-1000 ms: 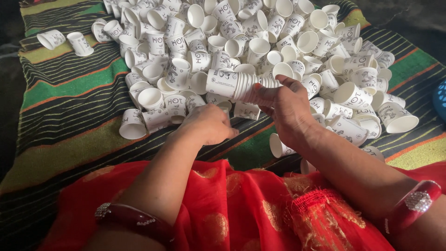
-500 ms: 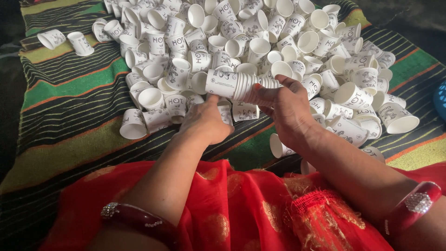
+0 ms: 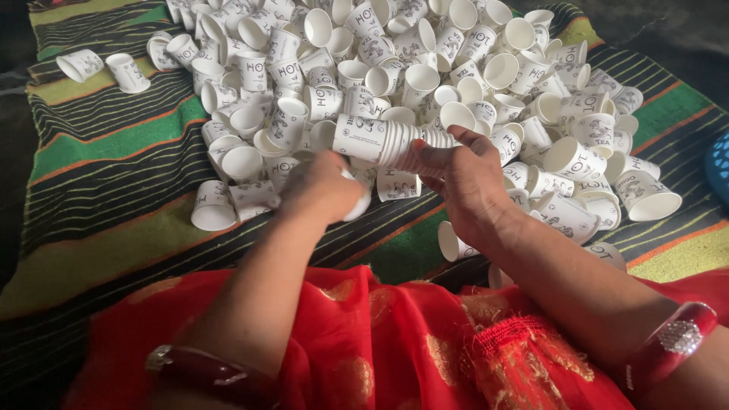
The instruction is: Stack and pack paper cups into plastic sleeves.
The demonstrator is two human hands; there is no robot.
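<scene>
On the left I see the green and black striped woven mat (image 3: 99,190) under a heap of loose white printed paper cups (image 3: 319,68). My left hand (image 3: 323,186) is curled around one white paper cup (image 3: 358,205) at the heap's near edge. Just right, my right hand (image 3: 463,178) grips the nested stack of white paper cups (image 3: 380,140) by its narrow end, lying sideways above the heap. I judge them light, thin and easily crushed; best held gently round the wall
</scene>
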